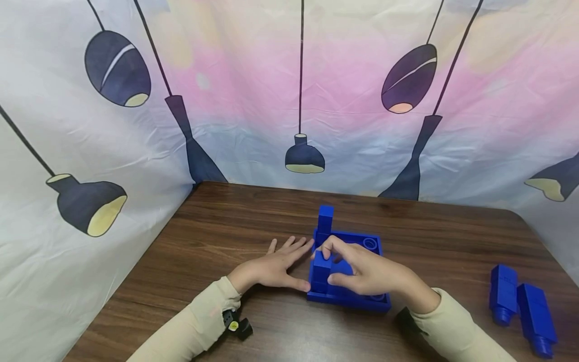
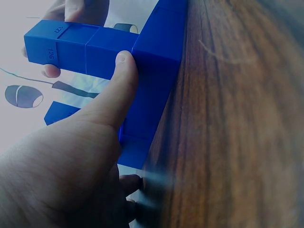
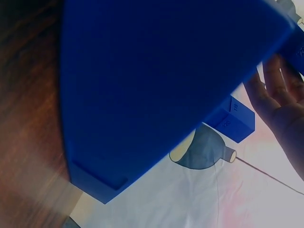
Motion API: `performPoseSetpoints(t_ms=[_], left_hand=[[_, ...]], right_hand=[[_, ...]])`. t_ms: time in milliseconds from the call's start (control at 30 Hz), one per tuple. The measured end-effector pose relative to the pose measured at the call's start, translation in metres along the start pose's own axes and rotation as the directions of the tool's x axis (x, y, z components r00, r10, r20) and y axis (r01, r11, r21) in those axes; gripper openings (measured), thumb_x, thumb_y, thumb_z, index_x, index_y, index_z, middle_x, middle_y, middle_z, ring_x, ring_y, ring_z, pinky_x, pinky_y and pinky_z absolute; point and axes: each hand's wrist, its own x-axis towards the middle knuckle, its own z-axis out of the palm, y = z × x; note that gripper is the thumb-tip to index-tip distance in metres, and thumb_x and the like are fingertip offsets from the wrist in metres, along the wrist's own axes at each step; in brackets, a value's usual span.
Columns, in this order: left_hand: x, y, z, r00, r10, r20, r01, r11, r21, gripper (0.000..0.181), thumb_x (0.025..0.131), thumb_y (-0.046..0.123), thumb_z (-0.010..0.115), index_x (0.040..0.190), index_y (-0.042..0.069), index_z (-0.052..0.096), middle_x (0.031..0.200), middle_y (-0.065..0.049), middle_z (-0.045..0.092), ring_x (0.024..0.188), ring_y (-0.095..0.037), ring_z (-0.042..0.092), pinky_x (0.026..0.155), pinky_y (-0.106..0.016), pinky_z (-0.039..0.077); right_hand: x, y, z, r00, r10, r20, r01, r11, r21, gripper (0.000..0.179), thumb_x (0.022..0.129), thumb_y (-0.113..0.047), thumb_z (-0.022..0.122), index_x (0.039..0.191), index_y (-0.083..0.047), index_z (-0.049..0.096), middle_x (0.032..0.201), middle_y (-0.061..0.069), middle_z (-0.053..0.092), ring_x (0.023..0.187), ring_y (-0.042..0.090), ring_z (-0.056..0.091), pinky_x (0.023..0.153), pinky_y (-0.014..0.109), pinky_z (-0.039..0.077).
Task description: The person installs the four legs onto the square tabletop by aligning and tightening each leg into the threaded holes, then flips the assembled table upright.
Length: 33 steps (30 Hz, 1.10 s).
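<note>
A square blue base (image 1: 349, 303) with a raised rim lies on the table, with round rings at its right corners. Two blue square posts stand along its left side: a far post (image 1: 325, 219) and a near post (image 1: 322, 276). My right hand (image 1: 368, 271) holds the top of the near post between thumb and curled fingers. Marks resembling 127 and 126 show on that post in the left wrist view. Beside the base, my left hand (image 1: 280, 264) lies with fingers spread. Its thumb (image 2: 124, 71) touches the base close to the near post's foot.
Two loose blue posts with round pegs lie at the table's right, a left one (image 1: 503, 291) and a right one (image 1: 537, 317). The brown wooden table (image 1: 217, 241) ends at a cloth backdrop (image 1: 253, 100) printed with lamps.
</note>
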Motion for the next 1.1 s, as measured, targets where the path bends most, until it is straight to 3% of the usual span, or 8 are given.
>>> performPoseSetpoints(t_ms=[400,600,700,1000,1100], left_hand=[[0.000,0.001,-0.002,1.000,-0.001,0.010,0.001,1.000,-0.003,0.108,0.091,0.078,0.062,0.171,0.018,0.020,0.177,-0.010,0.007,0.162,-0.037,-0.008,0.120,-0.070,-0.013],[0.001,-0.005,0.001,1.000,0.005,-0.007,-0.005,1.000,-0.028,0.110,0.089,0.079,0.064,0.172,0.026,0.014,0.177,-0.008,0.006,0.162,-0.037,-0.009,0.119,-0.071,-0.014],[0.000,-0.004,0.002,1.000,0.001,0.000,-0.001,1.000,-0.011,0.109,0.090,0.076,0.065,0.172,0.024,0.015,0.177,-0.010,0.006,0.162,-0.038,-0.008,0.119,-0.072,-0.013],[-0.001,0.003,-0.001,1.000,-0.020,0.017,0.019,1.000,0.012,0.108,0.093,0.070,0.068,0.172,0.023,0.013,0.177,-0.009,0.006,0.162,-0.036,-0.008,0.120,-0.070,-0.013],[-0.002,0.003,-0.001,1.000,-0.009,0.015,0.009,1.000,0.005,0.111,0.091,0.073,0.068,0.172,0.024,0.011,0.177,-0.011,0.006,0.162,-0.037,-0.008,0.119,-0.071,-0.013]], right_hand=[[-0.001,0.002,0.000,1.000,-0.006,-0.001,0.006,1.000,0.008,0.036,0.102,-0.021,0.073,0.118,-0.016,0.041,0.125,-0.002,0.061,0.121,0.016,0.062,0.105,0.046,0.053],[-0.001,-0.001,0.005,1.000,0.027,0.014,-0.028,0.999,0.019,0.047,0.104,-0.021,0.070,0.140,-0.011,0.040,0.143,0.006,0.057,0.138,0.031,0.056,0.104,0.046,0.053],[0.000,-0.005,0.008,0.999,0.049,-0.004,-0.050,0.999,-0.022,0.055,0.104,-0.027,0.071,0.147,-0.009,0.043,0.148,0.009,0.057,0.140,0.032,0.054,0.107,0.049,0.051],[0.001,-0.009,0.010,0.999,0.046,-0.025,-0.049,0.993,-0.111,0.055,0.103,-0.029,0.072,0.148,-0.005,0.052,0.139,0.005,0.066,0.116,0.009,0.065,0.098,0.040,0.055],[0.000,-0.009,0.010,0.999,0.043,-0.016,-0.045,0.993,-0.110,0.055,0.104,-0.029,0.071,0.149,-0.005,0.051,0.137,0.008,0.067,0.087,0.003,0.063,0.089,0.037,0.056]])
